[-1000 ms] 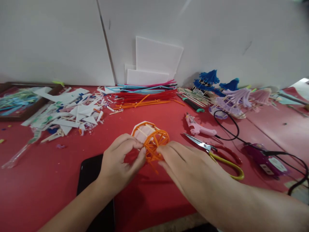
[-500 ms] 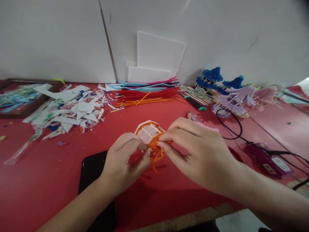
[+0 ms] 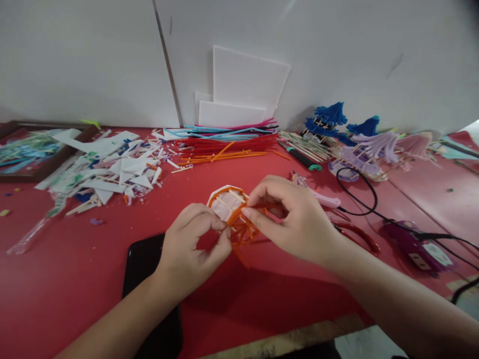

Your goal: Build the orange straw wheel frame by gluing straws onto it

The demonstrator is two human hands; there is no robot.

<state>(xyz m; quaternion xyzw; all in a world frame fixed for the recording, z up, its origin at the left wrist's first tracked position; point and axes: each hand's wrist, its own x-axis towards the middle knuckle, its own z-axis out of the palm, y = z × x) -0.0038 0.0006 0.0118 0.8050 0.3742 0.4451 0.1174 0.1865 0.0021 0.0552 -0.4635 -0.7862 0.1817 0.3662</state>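
A small handmade model, with a pale many-sided base, thin wooden sticks and an orange fuzzy rim, is held up above the red table. Orange pipe cleaners fan out at its near end, some hanging loose below. My left hand pinches the orange part at its left side between thumb and finger. My right hand has thumb and forefinger closed on an orange pipe cleaner on the right side. The fingers partly cover the model's middle.
Paper and foam scraps lie at left beside a brown frame. Coloured pipe cleaners are at the back. A black phone is under my left forearm. At right are a pink glue gun, red-handled pliers and blue and lilac models.
My right hand has shifted slightly left and up along the orange pipe cleaners, showing more of the red handles. The model is turned a little, and my left hand keeps its pinch.
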